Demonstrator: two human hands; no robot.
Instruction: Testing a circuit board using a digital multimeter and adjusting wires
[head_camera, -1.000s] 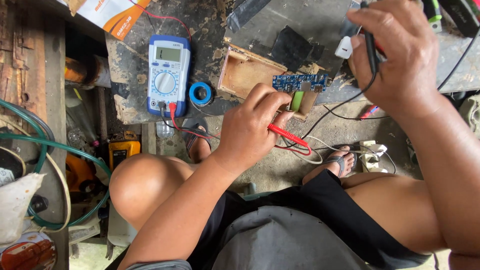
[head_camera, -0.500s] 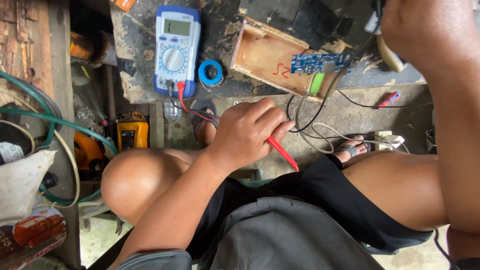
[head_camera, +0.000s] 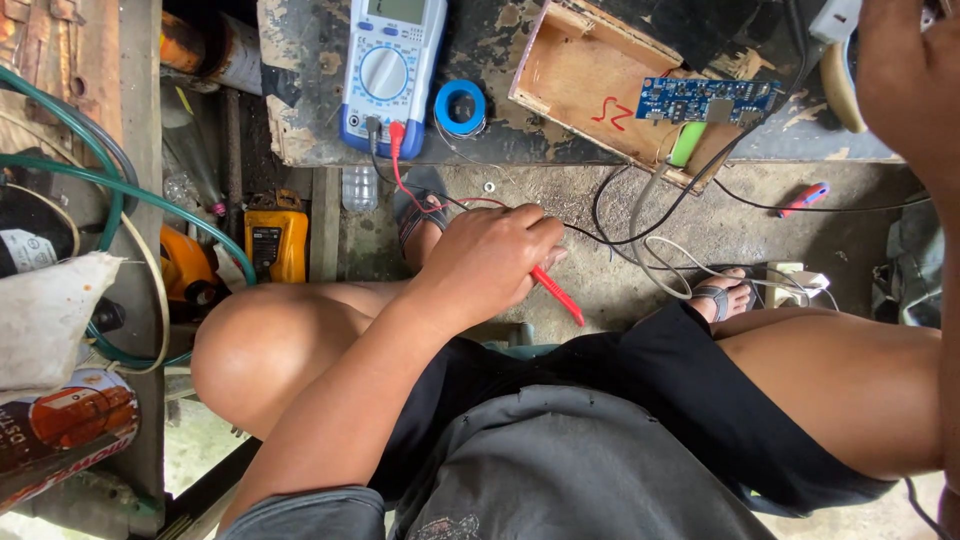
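Observation:
My left hand (head_camera: 488, 262) is closed around a red test probe (head_camera: 560, 296), whose tip points down and right above my lap. Its red lead runs up to a blue and white multimeter (head_camera: 390, 62) lying on the dark bench. My right hand (head_camera: 912, 92) is raised at the top right edge with its fingers out of frame. A white object (head_camera: 834, 18) and a black lead sit right beside it. A blue circuit board (head_camera: 706, 98) with a green part (head_camera: 687, 143) rests on the edge of an open wooden box (head_camera: 585, 75).
A blue tape roll (head_camera: 461, 106) lies next to the multimeter. Loose black and white wires cross the concrete floor near a red and blue tool (head_camera: 805, 198). A yellow device (head_camera: 277, 240), green hoses (head_camera: 120, 175) and a printed can (head_camera: 70, 425) crowd the left side.
My left hand drew back from the circuit board toward my lap, keeping the red probe. My right hand rose to the upper right. The view tilted downward.

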